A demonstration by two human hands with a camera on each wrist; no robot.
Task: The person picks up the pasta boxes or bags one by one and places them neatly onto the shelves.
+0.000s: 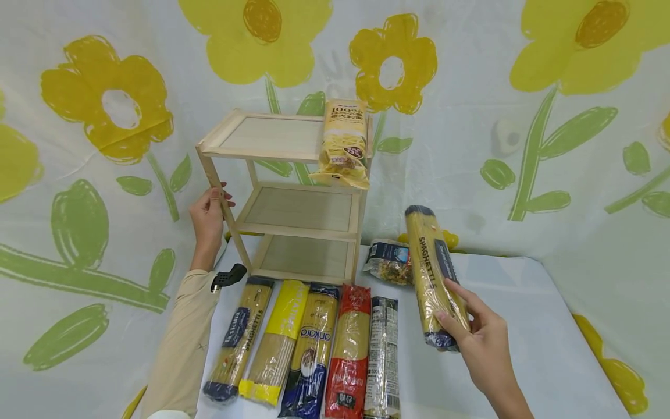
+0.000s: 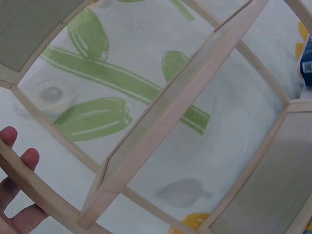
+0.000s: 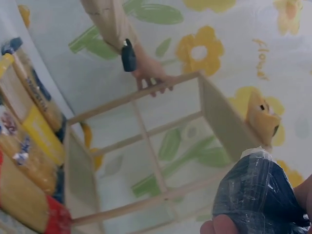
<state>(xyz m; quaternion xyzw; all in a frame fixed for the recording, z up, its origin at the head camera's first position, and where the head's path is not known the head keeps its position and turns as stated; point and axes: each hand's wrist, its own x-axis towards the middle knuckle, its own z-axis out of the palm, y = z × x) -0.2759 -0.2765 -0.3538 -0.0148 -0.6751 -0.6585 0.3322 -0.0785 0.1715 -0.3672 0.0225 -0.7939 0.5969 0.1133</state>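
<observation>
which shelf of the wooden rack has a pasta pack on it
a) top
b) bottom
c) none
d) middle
a: the yellow noodle pack lies on the top shelf of the wooden rack, hanging over its front edge; the middle and bottom shelves are bare.

Five pasta packets (image 1: 309,349) lie side by side on the white table (image 1: 523,349).

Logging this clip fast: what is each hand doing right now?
Left hand: grips the front post of the wooden shelf.
Right hand: holds a spaghetti packet by its lower end.
</observation>
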